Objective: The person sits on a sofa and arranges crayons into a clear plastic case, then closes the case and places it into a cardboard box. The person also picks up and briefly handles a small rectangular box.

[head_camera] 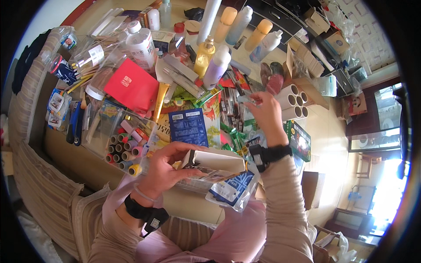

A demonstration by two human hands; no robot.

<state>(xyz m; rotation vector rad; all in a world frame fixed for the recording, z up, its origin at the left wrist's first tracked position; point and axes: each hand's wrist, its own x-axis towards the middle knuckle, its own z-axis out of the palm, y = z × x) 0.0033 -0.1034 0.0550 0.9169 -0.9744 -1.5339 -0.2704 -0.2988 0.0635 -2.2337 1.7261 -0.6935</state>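
My left hand (167, 167) holds a small cardboard box (218, 161) by its left end; its open side faces up and shows a pale inside. Farther off and to the right, my right hand (264, 110) is over a pile of slim sachets (234, 108), thumb and fingertips close together; whether something thin or transparent is between them I cannot tell. A blue printed packet (189, 126) lies just beyond the box. Below the box's right end is a blue and white mask packet (233, 187) in clear plastic. Left of the box stands a clear case with thread spools (126, 149).
A red envelope (133, 87), a large clear bottle (141, 44), a yellow pump bottle (204, 57) and several spray cans (239, 24) crowd the table's far part. Cardboard tubes (292, 102) and a green box (298, 140) lie at the right. A striped sofa (42, 197) is at the left.
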